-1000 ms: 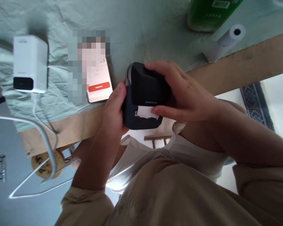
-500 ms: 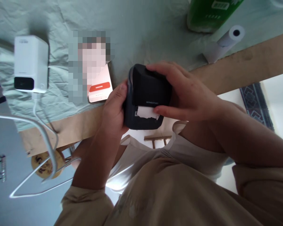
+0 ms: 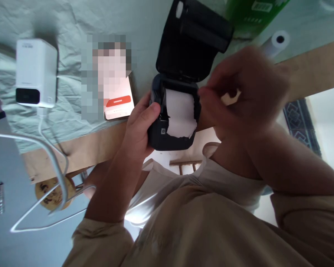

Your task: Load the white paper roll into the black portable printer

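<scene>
A small black portable label printer (image 3: 174, 142) is held over the table's front edge, its lid (image 3: 192, 40) swung up and back. Inside lies a white paper roll (image 3: 180, 107), its ragged loose end hanging over the front. My left hand (image 3: 141, 124) grips the printer's left side, thumb on the rim. Blurred by motion, my right hand (image 3: 245, 89) is just right of the paper bay, finger and thumb pinched together by the printer's right edge. Whether anything is between those fingertips cannot be made out.
On the green cloth are a phone (image 3: 119, 107) with a lit screen, partly pixelated, and a white power bank (image 3: 36, 74) with a cable (image 3: 51, 157) hanging off the edge. A green package (image 3: 256, 18) and a white roll (image 3: 275, 42) are at the right. Below stands a round stool (image 3: 51, 194).
The printer's lid has gone from closed to wide open, uncovering the paper roll. My right hand has come off the lid and moved right; my left hand keeps its grip.
</scene>
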Demonstrator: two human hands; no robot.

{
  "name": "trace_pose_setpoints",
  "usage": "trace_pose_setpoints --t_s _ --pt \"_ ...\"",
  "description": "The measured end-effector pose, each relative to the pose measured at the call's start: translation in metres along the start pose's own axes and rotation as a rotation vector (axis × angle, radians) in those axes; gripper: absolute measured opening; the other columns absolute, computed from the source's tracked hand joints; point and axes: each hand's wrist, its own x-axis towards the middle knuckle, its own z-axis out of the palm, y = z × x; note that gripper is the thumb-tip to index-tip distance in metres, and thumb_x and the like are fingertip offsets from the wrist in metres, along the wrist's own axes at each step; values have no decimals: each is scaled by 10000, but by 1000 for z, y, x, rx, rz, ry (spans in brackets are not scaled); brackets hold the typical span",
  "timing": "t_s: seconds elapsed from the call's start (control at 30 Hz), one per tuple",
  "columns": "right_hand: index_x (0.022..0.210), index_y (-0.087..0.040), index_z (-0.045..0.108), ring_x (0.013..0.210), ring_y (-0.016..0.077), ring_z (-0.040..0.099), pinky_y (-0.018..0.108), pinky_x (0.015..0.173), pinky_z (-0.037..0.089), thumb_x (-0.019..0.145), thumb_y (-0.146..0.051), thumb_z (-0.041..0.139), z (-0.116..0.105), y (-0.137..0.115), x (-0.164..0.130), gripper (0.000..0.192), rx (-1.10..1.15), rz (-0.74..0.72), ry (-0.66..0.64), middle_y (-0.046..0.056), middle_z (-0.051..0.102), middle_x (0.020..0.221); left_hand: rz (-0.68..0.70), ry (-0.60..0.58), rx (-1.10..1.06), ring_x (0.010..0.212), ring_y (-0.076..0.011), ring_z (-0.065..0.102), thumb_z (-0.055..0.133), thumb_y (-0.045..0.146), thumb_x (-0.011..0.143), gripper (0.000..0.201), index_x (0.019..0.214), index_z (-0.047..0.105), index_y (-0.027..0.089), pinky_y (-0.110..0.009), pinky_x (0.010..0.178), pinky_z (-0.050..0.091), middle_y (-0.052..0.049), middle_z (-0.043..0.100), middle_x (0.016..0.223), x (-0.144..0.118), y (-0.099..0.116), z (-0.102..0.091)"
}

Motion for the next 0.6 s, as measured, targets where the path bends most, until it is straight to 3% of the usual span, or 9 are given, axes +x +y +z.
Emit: trace_pose_setpoints --t_s 0.07,0.17,0.2,0.33,0.4,0.5,0.6 --pt "1024 -274 696 745 139 645 323 668 485 994 -411 583 2 -4 1 181 -61 7 -159 4 739 916 -12 -46 6 1161 -275 764 761 435 898 279 1038 746 193 -382 968 640 -56 815 960 0 1 2" --pt "1066 -283 731 872 186 697 339 656 421 976 -463 572 5 -9 2 257 -145 19 -273 3 772 1195 -26 -65 37 1153 -275 761 760 450 895 269 1029 754 216 -378 928 655 -54 805 1005 0 3 4" --pt "1054 -284 731 851 188 686 334 634 377 969 -475 570 6 -9 2 264 -166 27 -307 -3 773 1204 -24 -55 52 1154 -276 759 769 454 883 270 1017 757 220 -372 919 657 -53 800 1005 0 4 4" --pt "1058 -277 695 606 129 515 292 581 227 881 -468 657 3 -9 6 264 -117 65 -401 2 745 883 -30 -10 141 1185 -289 751 847 489 787 353 978 771 203 -347 907 657 -61 784 1005 0 6 4" --pt "1107 -271 671 558 94 479 281 555 285 832 -402 696 -1 -9 8 306 -3 81 -420 -13 732 881 -35 -9 147 1185 -287 751 853 487 771 364 990 778 206 -341 903 657 -60 786 1015 0 6 2" --pt "1172 -273 631 554 52 507 255 519 417 807 -356 755 -12 -6 10 394 306 157 -435 -24 752 1052 -32 0 107 1162 -270 761 810 462 808 316 999 778 212 -332 904 652 -54 790 1006 1 4 0" --pt "1253 -296 580 647 88 600 235 503 483 858 -479 736 -19 7 8 462 616 282 -321 -10 724 1040 -33 11 71 1141 -249 769 754 438 860 265 992 768 209 -322 911 642 -48 791 990 2 1 -2"
